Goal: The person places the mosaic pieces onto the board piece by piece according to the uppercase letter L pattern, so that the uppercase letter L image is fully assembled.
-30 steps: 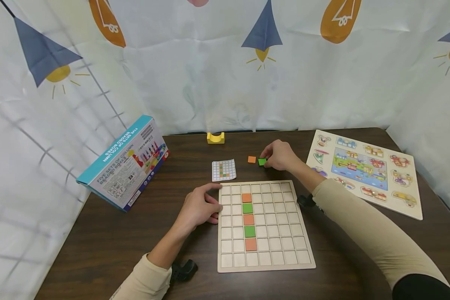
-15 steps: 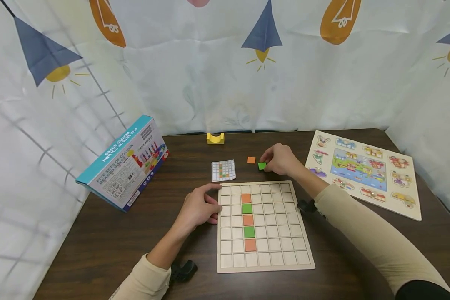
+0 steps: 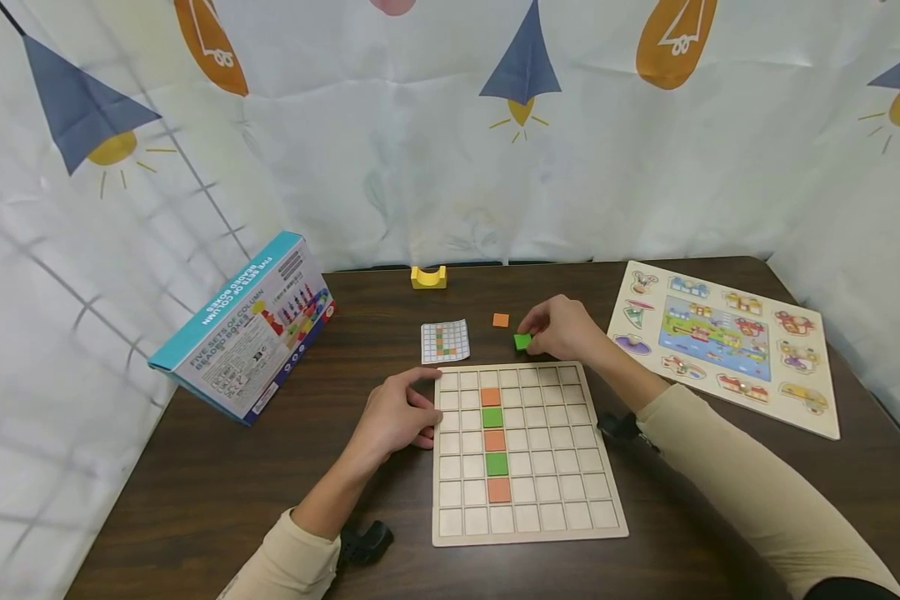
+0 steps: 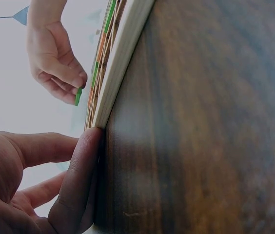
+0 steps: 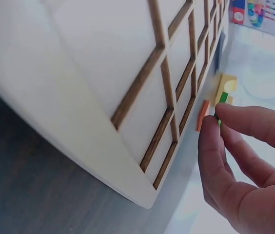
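Note:
Between thumb and fingertips, my right hand (image 3: 562,327) pinches a green square tile (image 3: 522,342), just beyond the board's far edge. In the right wrist view the tile (image 5: 224,97) is held on edge, off the table. My left hand (image 3: 392,415) rests its fingers against the left edge of a wooden grid board (image 3: 555,483). One column of that board bears alternating orange and green tiles, such as a green tile (image 3: 497,463). A loose orange tile (image 3: 501,320) lies to the left of the pinched one. Beside it is a small pattern card (image 3: 445,342) printed with a coloured grid.
A blue and white box (image 3: 251,333) stands at the back left. At the back edge sits a yellow arched block (image 3: 428,278). To the right lies a wooden picture puzzle board (image 3: 720,342). A patterned curtain (image 3: 390,167) hangs behind the dark table (image 3: 195,500).
My right hand has drawn the green tile slightly nearer the board, away from the loose orange tile. My left hand has stayed at the board's edge.

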### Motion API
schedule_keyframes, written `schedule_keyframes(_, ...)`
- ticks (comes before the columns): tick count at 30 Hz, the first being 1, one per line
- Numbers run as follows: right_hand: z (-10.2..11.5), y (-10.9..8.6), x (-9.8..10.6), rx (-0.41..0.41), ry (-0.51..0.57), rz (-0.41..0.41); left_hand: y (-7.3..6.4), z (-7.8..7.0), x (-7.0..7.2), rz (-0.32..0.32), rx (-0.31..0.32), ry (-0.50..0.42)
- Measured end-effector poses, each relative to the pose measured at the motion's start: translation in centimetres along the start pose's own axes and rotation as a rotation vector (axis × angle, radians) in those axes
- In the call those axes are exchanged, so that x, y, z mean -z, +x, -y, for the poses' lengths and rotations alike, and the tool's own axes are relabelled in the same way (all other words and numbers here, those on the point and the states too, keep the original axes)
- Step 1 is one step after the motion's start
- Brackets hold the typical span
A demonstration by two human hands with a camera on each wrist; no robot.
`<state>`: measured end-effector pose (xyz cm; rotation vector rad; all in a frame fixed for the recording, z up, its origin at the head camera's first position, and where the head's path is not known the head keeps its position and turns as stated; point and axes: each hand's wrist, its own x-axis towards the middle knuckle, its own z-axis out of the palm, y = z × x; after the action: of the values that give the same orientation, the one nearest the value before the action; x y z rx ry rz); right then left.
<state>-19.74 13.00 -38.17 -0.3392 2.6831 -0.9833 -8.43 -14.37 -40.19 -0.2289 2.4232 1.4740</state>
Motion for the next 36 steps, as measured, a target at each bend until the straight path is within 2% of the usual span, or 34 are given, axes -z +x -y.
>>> schedule_keyframes(21, -0.1, -3.8, -0.4, 0.057, 0.133, 0.024, 0.0, 0.0, 0.1, 0.002, -0.001, -0.021)
schedule_keyframes(36, 0.6, -7.3, -1.6, 0.072, 0.133, 0.080, 0.0, -0.1, 0.1, 0.005, 0.002, -0.005)
